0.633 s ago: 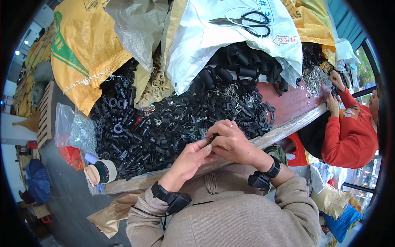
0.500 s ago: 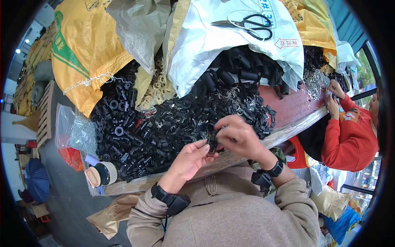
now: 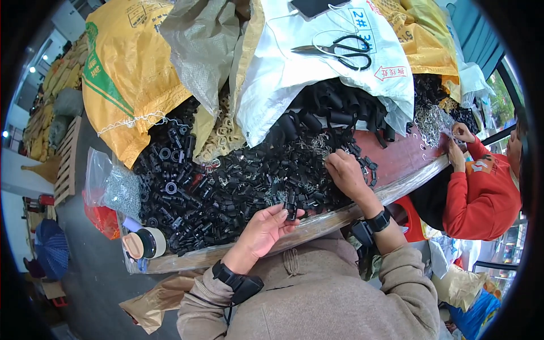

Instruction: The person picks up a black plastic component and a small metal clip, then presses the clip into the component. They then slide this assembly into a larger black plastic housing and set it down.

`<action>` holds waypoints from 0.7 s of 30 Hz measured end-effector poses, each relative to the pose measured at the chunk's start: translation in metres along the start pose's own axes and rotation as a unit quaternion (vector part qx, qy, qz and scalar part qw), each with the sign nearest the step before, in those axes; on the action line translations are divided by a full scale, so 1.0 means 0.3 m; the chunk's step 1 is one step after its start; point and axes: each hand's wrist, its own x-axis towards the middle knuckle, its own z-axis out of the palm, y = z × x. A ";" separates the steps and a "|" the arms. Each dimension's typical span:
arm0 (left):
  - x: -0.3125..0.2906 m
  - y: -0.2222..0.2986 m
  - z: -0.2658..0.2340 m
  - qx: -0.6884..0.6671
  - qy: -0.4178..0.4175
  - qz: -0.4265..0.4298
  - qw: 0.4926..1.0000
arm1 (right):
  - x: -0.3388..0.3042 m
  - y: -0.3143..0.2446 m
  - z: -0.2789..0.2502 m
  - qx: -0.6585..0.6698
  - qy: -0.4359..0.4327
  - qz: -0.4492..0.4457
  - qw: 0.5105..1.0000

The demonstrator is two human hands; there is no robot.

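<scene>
My left hand [image 3: 265, 231] is at the table's front edge, its thumb and fingers closed on a small black plastic part [image 3: 292, 207] held upright. Farther to the right, my right hand [image 3: 347, 173] reaches over the heap, fingers bent together at its right side. What its fingertips pinch, if anything, is too small to make out. Just beyond them lie small silvery metal hooks [image 3: 321, 145]. Loose black plastic parts [image 3: 221, 207] spread over the table around both hands.
Yellow sacks [image 3: 133, 68] and a white sack [image 3: 272, 73] lie at the back, with black-handled scissors [image 3: 334, 52] on the white one. A lidded jar [image 3: 152, 242] stands at the front left corner. At the right, a co-worker in a red top [image 3: 481, 195] handles metal pieces.
My right hand has left the black part beside my left hand and moved right and away over the heap. My left hand still holds the part.
</scene>
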 end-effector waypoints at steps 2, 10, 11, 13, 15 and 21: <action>-0.001 -0.001 0.002 -0.002 0.000 0.003 1.000 | -0.007 -0.003 -0.011 0.021 0.012 0.004 1.000; 0.013 0.001 0.018 -0.017 -0.003 0.027 0.999 | -0.017 -0.098 -0.068 0.495 0.016 0.264 0.827; 0.015 0.001 0.023 -0.015 -0.007 0.033 0.999 | -0.021 -0.124 -0.061 0.536 0.009 0.272 0.799; 0.019 0.004 0.041 -0.014 -0.011 0.039 0.999 | -0.031 -0.175 -0.050 0.612 0.000 0.287 0.737; 0.026 0.007 0.058 -0.015 -0.031 0.070 0.997 | -0.040 -0.210 -0.034 0.616 -0.010 0.289 0.733; 0.029 0.000 0.043 -0.036 -0.072 0.117 0.990 | -0.065 -0.260 -0.033 0.636 -0.071 0.298 0.709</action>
